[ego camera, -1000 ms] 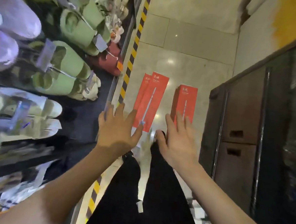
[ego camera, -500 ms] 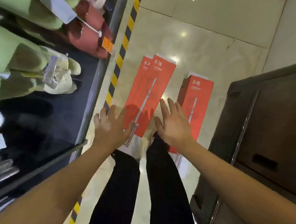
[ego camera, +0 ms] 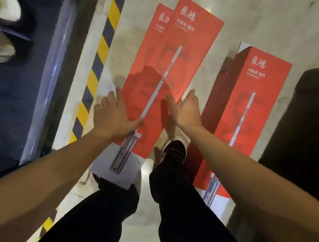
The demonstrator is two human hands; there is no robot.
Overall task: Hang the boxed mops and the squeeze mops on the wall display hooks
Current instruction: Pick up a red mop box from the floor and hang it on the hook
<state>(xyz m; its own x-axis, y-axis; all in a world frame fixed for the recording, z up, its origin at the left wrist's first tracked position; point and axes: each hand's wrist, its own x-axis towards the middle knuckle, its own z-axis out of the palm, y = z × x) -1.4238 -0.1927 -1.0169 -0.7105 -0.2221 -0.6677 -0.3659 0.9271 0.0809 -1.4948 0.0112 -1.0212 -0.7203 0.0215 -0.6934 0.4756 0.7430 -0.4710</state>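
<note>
**Both hands spreading over the red mop boxes on the floor**

Three boxed mops are lying or leaning on the pale tiled floor [ego camera: 246,23] in front of the person. The front mop box [ego camera: 179,65] is showing a tall red face with white brush-style characters at its far end, a long white mop handle printed down its middle, and a white band at the near end carrying the printed mop head. A second mop box [ego camera: 157,32] is sitting just behind it on the left, mostly covered, with only its red edge and part of its lettering showing. The third mop box [ego camera: 250,108] is standing apart to the right, showing the same red front and a darker red side.

The left hand [ego camera: 113,115] is hovering over the left edge of the front mop box, fingers straight and spread, thumb reaching across the printed handle; whether it is touching the card cannot be told. The right hand [ego camera: 185,111] is reaching toward the right edge, fingers straight and gripping nothing.

A yellow-and-black striped tape [ego camera: 101,56] is running along the floor on the left, and a dark cabinet [ego camera: 305,131] is standing at the right.
</note>
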